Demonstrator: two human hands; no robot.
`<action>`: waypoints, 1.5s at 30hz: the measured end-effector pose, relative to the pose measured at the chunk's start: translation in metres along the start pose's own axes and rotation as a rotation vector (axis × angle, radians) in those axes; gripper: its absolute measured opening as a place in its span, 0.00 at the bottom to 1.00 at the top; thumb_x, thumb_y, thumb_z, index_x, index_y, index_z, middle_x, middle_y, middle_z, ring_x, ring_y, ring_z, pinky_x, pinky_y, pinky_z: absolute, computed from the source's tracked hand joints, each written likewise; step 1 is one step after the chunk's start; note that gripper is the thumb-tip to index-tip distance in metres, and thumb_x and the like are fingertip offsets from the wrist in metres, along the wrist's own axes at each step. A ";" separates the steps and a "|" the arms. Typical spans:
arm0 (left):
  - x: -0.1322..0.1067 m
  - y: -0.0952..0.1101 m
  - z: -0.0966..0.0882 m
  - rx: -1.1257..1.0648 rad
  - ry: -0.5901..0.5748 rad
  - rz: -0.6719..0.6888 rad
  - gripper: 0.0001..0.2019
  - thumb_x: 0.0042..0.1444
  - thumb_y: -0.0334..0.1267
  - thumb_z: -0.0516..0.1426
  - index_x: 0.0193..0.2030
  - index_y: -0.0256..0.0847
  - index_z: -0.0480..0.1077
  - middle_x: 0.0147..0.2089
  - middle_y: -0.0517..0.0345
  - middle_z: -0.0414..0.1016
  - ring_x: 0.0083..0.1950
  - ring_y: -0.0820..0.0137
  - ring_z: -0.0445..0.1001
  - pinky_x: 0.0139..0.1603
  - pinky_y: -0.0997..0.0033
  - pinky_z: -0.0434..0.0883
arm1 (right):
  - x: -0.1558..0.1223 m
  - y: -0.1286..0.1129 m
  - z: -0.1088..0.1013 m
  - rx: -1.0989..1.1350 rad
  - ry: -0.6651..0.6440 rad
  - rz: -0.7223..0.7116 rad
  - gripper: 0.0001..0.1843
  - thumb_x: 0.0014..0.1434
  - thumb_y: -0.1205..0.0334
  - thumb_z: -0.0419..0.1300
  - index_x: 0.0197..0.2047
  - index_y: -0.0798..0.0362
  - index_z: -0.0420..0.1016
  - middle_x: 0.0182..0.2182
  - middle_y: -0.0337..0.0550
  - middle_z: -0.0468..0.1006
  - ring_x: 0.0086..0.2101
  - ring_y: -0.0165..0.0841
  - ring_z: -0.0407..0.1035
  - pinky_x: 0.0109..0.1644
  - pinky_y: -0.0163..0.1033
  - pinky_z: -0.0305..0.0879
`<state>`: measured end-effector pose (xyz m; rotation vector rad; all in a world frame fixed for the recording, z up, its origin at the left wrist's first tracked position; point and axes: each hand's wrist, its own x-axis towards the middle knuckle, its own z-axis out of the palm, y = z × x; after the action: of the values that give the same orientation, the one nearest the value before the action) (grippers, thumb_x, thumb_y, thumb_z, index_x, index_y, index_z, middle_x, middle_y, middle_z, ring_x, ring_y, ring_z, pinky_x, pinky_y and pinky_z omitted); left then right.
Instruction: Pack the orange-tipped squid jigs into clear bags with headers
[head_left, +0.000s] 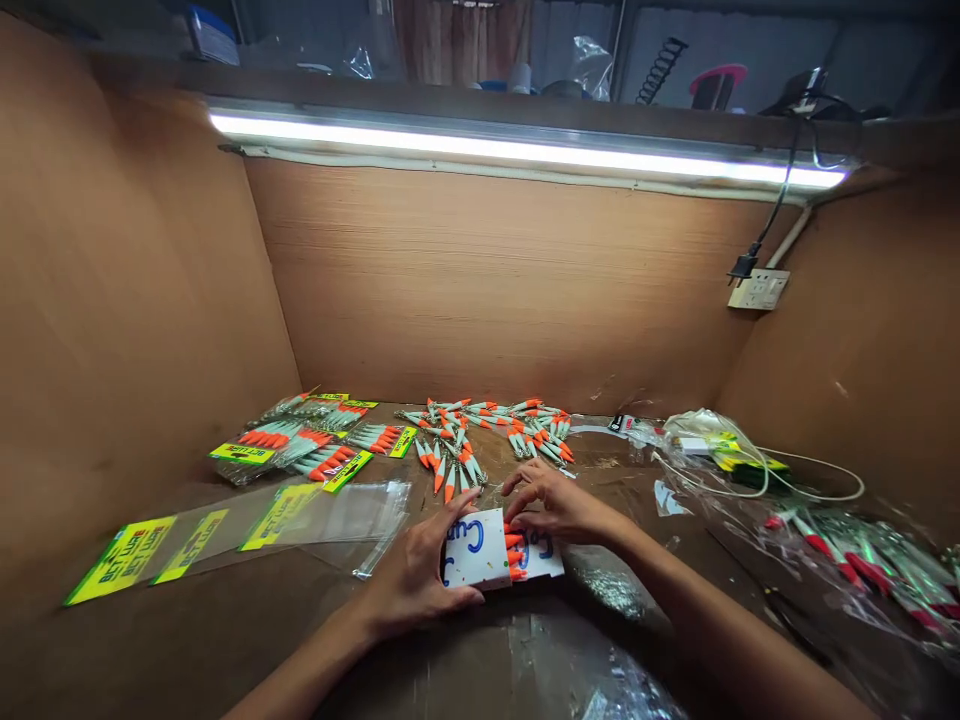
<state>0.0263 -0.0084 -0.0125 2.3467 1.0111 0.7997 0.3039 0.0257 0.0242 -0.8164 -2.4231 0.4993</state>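
Note:
Just below the middle of the view, my left hand (420, 565) is closed around a white card holder (478, 550) with blue handwriting and holds it a little tilted. A row of orange-tipped fishing lures (516, 555) shows at the holder's gap, between its two white parts. My right hand (551, 505) curls over the far side, its bent fingers at the upper end of those lures; the fingertips are partly hidden. Beyond both hands lies a loose pile of white-and-orange lures (457, 450) with metal hooks or rings.
Filled lure packets (292, 445) with yellow headers lie at the left, near flat clear bags (315, 515). Red-and-silver lures (862, 570), a white cord (832, 458) and plastic wrap are on the right. A plug (742, 265) hangs by a wall socket (759, 290), below a lit tube (525, 150).

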 end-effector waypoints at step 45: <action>-0.006 -0.010 -0.004 -0.031 -0.104 0.141 0.58 0.40 0.47 0.72 0.74 0.53 0.44 0.70 0.48 0.61 0.66 0.49 0.66 0.64 0.50 0.64 | 0.039 0.014 -0.012 -0.435 0.359 0.071 0.04 0.62 0.66 0.61 0.41 0.51 0.73 0.37 0.44 0.78 0.40 0.38 0.69 0.44 0.40 0.63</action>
<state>0.0154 -0.0055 -0.0177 2.4260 0.7925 0.7305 0.2902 0.0632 0.0411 -1.0685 -2.1925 -0.1543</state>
